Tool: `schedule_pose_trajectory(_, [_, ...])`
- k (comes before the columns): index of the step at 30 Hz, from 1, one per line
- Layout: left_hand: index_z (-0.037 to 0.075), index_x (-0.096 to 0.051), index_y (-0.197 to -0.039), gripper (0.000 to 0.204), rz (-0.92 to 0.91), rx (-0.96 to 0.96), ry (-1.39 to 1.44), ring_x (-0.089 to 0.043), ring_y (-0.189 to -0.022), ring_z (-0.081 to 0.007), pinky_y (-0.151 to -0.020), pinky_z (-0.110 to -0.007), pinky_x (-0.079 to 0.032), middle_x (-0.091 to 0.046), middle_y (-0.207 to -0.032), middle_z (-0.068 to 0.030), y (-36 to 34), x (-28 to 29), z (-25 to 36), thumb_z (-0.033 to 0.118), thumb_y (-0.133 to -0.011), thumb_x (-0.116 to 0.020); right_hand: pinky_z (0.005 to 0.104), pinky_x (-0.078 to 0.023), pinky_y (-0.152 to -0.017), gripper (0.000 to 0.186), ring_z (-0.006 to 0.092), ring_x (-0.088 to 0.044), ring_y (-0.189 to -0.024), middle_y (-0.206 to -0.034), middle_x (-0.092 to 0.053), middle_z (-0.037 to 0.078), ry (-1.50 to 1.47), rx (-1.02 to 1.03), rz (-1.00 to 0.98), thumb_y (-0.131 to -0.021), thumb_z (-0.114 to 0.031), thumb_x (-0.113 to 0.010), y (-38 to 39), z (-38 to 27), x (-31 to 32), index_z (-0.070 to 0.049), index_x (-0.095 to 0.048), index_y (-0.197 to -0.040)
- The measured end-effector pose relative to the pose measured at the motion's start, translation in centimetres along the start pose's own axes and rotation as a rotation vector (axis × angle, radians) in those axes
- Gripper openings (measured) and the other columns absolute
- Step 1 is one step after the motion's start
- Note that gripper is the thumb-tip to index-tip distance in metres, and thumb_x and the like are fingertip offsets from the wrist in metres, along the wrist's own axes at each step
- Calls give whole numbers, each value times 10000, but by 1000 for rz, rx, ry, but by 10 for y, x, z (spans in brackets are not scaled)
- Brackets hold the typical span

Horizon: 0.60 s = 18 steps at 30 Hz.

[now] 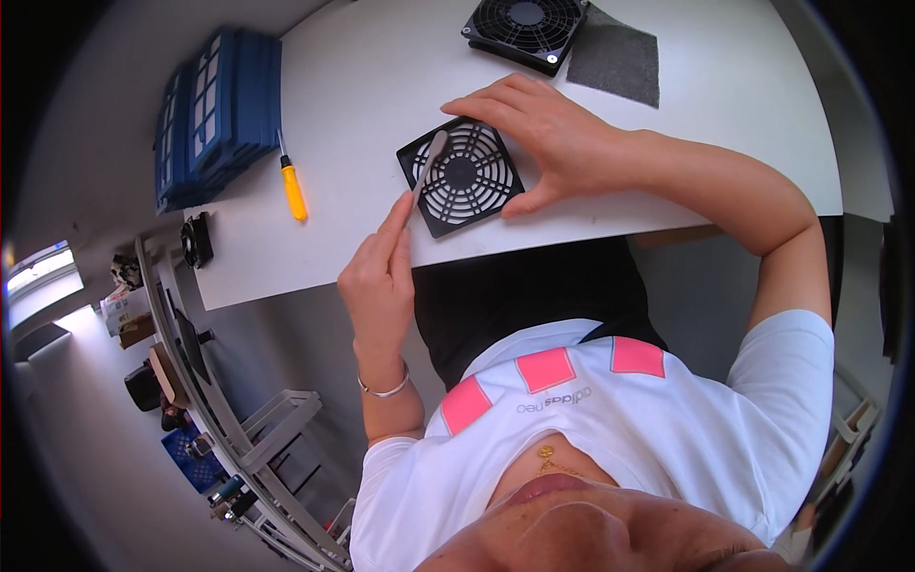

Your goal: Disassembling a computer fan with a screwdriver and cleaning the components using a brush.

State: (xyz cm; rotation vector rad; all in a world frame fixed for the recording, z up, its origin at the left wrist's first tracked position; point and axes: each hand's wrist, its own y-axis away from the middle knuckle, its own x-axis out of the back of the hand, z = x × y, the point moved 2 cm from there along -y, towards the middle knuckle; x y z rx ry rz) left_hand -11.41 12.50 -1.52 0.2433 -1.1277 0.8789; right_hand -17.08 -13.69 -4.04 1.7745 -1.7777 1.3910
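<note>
A square black fan guard [461,174] with ringed slots lies on the white table near its front edge. My right hand [553,133] steadies it, fingers along the far edge and thumb at the near right corner. Between the thumb and fingers of my left hand [379,272] is a slim greyish stick with a rounded tip [437,145], perhaps a swab or small brush. Its tip rests over the left part of the guard's slots; whether it touches them I cannot tell.
At the far edge stands a black fan [510,48], partly over a dark grey filter sheet [620,62]. Leftward on the white table [353,114] are a yellow-handled screwdriver [293,191], blue bins [243,95] and a small black fan [196,240] by the left edge.
</note>
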Motion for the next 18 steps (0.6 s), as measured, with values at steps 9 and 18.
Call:
schedule_pose_trajectory(9, [152, -687, -1307, 365, -50, 73, 112, -707, -741, -254, -689, -330, -542, -745, -956, -136, 1, -5, 19, 77, -959, -608, 463, -399, -1070, 1016, 362, -501, -1247, -1318, -561, 164, -13, -9, 11, -602, -330, -901, -1, 0, 0, -98, -428, -1471])
schedule_pose_trajectory(18, [166, -684, -1312, 374, 2, 33, 76, -718, -751, -242, -696, -331, -547, -742, -949, -146, 1, -2, 5, 82, -952, -628, 469, -395, -1089, 1000, 362, -501, -1247, -1332, -549, 173, -12, -27, 13, -623, -349, -893, 0, -1, 1, -97, -427, -1472])
